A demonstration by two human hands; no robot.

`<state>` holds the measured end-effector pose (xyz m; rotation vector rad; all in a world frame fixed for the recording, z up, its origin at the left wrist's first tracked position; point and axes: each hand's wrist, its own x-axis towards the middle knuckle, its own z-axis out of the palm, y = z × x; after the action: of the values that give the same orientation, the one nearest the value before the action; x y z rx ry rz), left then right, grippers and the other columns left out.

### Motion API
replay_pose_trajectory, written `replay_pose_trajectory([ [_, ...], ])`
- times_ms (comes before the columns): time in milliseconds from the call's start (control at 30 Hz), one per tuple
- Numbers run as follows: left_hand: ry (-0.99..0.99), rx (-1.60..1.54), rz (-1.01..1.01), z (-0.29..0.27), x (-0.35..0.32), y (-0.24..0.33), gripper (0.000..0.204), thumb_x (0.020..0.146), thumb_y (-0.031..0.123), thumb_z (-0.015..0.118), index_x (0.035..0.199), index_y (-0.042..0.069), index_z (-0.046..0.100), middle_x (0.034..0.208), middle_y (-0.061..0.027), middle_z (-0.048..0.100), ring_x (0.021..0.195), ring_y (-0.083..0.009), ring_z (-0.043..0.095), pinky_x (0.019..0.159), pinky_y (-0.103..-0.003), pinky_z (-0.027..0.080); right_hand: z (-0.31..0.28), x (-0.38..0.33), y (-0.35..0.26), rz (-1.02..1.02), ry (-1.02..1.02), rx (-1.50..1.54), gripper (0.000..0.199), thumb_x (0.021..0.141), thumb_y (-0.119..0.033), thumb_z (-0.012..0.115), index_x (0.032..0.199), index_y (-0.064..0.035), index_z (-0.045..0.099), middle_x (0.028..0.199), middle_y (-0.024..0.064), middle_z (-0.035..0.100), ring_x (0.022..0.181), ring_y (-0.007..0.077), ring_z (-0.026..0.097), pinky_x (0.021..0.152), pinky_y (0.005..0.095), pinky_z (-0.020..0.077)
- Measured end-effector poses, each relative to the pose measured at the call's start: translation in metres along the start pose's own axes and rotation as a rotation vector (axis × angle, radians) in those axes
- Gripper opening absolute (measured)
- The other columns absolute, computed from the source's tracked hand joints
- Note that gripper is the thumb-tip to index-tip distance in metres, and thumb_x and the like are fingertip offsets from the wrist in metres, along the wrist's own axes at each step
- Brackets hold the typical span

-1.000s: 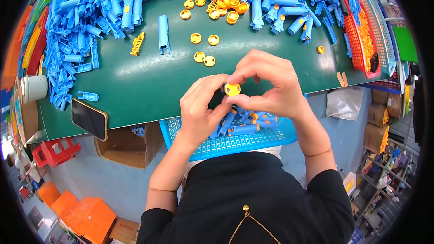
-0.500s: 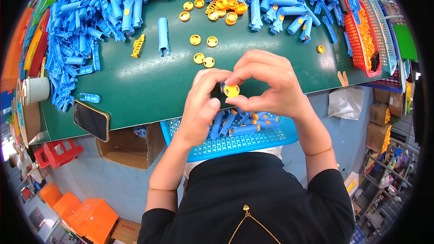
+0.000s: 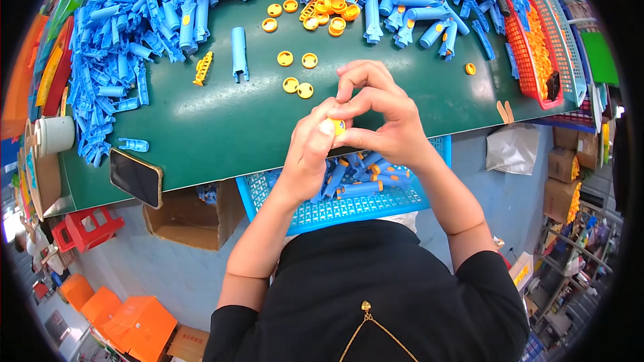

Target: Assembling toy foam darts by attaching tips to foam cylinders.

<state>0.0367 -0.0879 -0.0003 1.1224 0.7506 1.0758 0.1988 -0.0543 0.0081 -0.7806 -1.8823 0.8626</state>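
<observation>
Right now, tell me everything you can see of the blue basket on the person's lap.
The blue basket is a shallow rectangular tray of perforated plastic with a lattice wall. It sits tucked under the near edge of the green table, against the person's black top. Inside lie blue plastic tubes, some with orange ends, loosely piled. The left hand and right hand hover above it, pinching a small yellow disc; their wrists hide part of the basket.

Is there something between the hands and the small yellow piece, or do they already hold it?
Nothing visible is in the way. The left hand and the right hand both pinch the yellow piece directly, above the near edge of the green table.
</observation>
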Motion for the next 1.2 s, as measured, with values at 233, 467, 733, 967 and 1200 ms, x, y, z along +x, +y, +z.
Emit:
replay_pose_trajectory([
  [233, 0.045, 0.05, 0.049, 0.005, 0.002, 0.001, 0.028, 0.096, 0.023, 0.051, 0.075, 0.005, 0.046, 0.07, 0.0006, 0.042, 0.067, -0.0093, 0.038, 0.063, -0.027, 0.033, -0.003, -0.003, -0.002, 0.308, 0.01, 0.585, 0.033, 0.09, -0.021, 0.06, 0.117, -0.0015, 0.056, 0.116, 0.0076, 0.052, 0.112, 0.0165, 0.049, 0.092, 0.0312, 0.0391],
  [467, 0.005, 0.107, 0.108, 0.001, 0.002, -0.005, 0.034, 0.096, 0.027, 0.048, 0.072, 0.004, 0.044, 0.066, -0.0017, 0.039, 0.064, -0.0113, 0.036, 0.063, -0.029, 0.032, -0.003, 0.042, 0.007, 0.365, -0.064, -0.13, 0.02, 0.087, -0.009, 0.064, 0.106, -0.0046, 0.066, 0.1, 0.0053, 0.058, 0.095, 0.0166, 0.058, 0.079, 0.0305, 0.0465],
  [733, -0.327, 0.625, 0.269, -0.013, -0.007, 0.046, 0.06, 0.097, 0.052, 0.037, 0.106, 0.001, 0.067, 0.107, -0.0159, 0.066, 0.105, -0.031, 0.06, 0.091, -0.039, 0.044, 0.007, 0.042, 0.033, 0.054, -0.091, -0.542, 0.023, 0.079, -0.015, 0.073, 0.1, -0.0061, 0.066, 0.087, 0.0082, 0.057, 0.083, 0.0244, 0.059, 0.072, 0.035, 0.0486],
  [967, 0.588, 1.475, 0.094, -0.104, 0.06, 0.089, 0.028, 0.088, 0.032, 0.064, 0.087, 0.004, 0.065, 0.084, -0.0087, 0.065, 0.08, -0.0244, 0.061, 0.071, -0.038, 0.046, 0.0, 0.039, 0.03, 0.135, 0.06, -0.273, 0.024, 0.082, -0.008, 0.07, 0.105, -0.0041, 0.067, 0.085, 0.0065, 0.062, 0.07, 0.015, 0.056, 0.063, 0.0273, 0.0454],
  [1200, 0.807, 1.807, 0.368, -0.136, 0.057, 0.078, 0.025, 0.081, 0.029, 0.07, 0.088, 0.006, 0.064, 0.087, -0.0091, 0.064, 0.084, -0.0291, 0.058, 0.074, -0.042, 0.044, -0.002, 0.038, 0.038, 0.151, 0.064, -0.308, 0.027, 0.078, -0.009, 0.074, 0.105, -0.0052, 0.068, 0.093, 0.0074, 0.067, 0.073, 0.0177, 0.058, 0.063, 0.0279, 0.0456],
])
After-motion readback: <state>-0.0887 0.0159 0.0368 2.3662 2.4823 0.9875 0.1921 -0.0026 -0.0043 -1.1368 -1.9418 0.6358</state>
